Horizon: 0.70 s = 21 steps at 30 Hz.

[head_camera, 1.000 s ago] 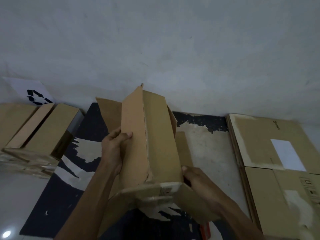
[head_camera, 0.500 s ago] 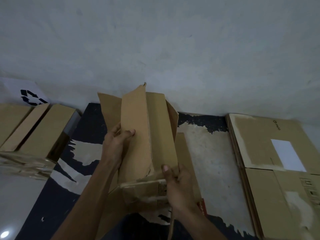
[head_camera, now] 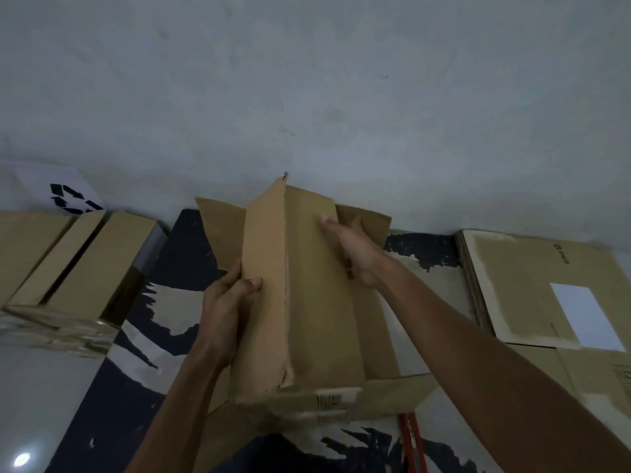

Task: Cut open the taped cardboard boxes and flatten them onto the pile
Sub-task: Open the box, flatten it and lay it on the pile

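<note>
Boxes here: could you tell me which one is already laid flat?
The flat box at right, with a white label. The held box stands half-folded, and the left box keeps its shape.

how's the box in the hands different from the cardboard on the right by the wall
The held box stands raised, its sides only partly collapsed and end flaps splayed; the pile on the right lies fully flat on the floor. The left hand grips the box and the right hand rests on it; nothing touches the pile. The pile's top sheet carries a white label. Both are plain brown cardboard.
</note>
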Each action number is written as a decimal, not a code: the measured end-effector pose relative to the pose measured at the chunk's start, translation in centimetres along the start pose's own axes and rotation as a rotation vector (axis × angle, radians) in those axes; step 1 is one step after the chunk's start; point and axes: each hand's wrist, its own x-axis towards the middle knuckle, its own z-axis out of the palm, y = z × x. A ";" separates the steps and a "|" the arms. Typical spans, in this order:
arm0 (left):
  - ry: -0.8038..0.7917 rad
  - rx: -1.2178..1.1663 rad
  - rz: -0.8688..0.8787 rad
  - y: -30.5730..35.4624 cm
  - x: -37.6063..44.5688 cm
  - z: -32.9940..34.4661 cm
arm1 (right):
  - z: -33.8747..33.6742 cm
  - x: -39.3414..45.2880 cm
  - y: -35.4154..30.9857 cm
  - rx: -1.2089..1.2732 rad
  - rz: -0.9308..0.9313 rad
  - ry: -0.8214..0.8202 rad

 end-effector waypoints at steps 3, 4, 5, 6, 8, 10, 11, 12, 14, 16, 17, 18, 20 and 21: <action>0.011 0.009 -0.011 -0.3 -0.4 0.0 | 0.3 2.3 -1.1 0.083 0.040 -0.036; 0.023 0.010 -0.010 -0.3 -0.5 0.1 | 0.3 3.1 -1.3 0.103 0.042 -0.038; 0.034 0.004 -0.014 -0.3 -0.6 0.2 | 0.4 3.7 -1.5 0.115 0.035 -0.038; 0.042 -0.001 -0.020 -0.3 -0.5 0.1 | 0.4 4.2 -1.7 0.120 0.033 -0.041; 0.053 0.014 -0.018 -0.2 -0.5 0.0 | 0.6 4.4 -2.1 0.111 0.033 -0.044; 0.034 0.034 -0.020 0.2 -0.3 0.0 | 1.4 2.9 -2.9 0.094 -0.004 -0.044; 0.027 0.049 -0.027 0.5 -0.3 0.0 | 1.6 1.7 -3.0 0.068 -0.049 -0.046; 0.021 0.056 -0.027 0.8 -0.4 0.1 | 1.7 0.4 -2.8 0.019 -0.092 -0.037; 0.004 0.058 -0.031 1.4 -0.6 0.1 | 1.7 -2.8 -2.0 -0.088 -0.172 0.011; -0.062 0.042 -0.022 2.3 -0.9 -0.4 | 1.4 -6.6 -1.1 -0.159 -0.234 -0.035; -0.107 0.033 -0.027 2.8 -1.0 -0.6 | 1.0 -8.1 -0.6 -0.180 -0.268 -0.072; -0.145 0.025 -0.055 3.4 -1.1 -0.9 | 0.4 -9.5 -0.2 -0.210 -0.286 -0.080; -0.137 0.067 -0.113 4.5 -1.0 -1.8 | -1.2 -11.3 0.6 -0.258 -0.305 0.006; -0.071 0.113 -0.118 4.8 -0.9 -2.5 | -2.1 -11.6 1.1 -0.244 -0.313 0.086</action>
